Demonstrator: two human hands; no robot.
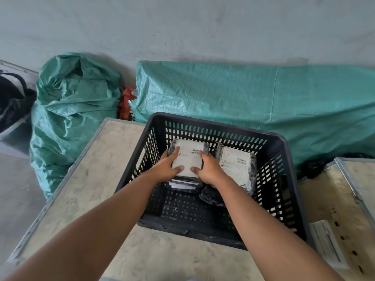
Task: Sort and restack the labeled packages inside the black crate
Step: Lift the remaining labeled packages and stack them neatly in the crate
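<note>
Both hands are down inside the black crate (pixel 280 151), gripping one labeled package (pixel 189 159) between them. The left hand (pixel 167 166) clasps its left edge, fingers curled over the far side and thumb pressed on the white label near the near edge. The right hand (pixel 207 168) clamps the right edge the same way, its thumb lying on the label just across from the other thumb. The package sits on top of a stack of dark-wrapped packages (pixel 182 184) toward the crate's far left corner, its label facing up with a barcode near the far right corner.

Just beside it, toward the crate's right wall, a second labeled package (pixel 237 165) lies tilted, label up, touching the right wrist. A dark plastic-wrapped bundle (pixel 211 196) lies on the crate floor below the right forearm.

The crate rests on a pale table (pixel 97 175) with a metal rim, near its far right corner. To the right stands another table (pixel 332 199) carrying a white strip-like item (pixel 326 244). Behind, against the grey wall (pixel 182 27), lean a bulging green woven sack (pixel 73 110) and a long green-covered bundle (pixel 253 102), with something red (pixel 125 104) wedged between them.
</note>
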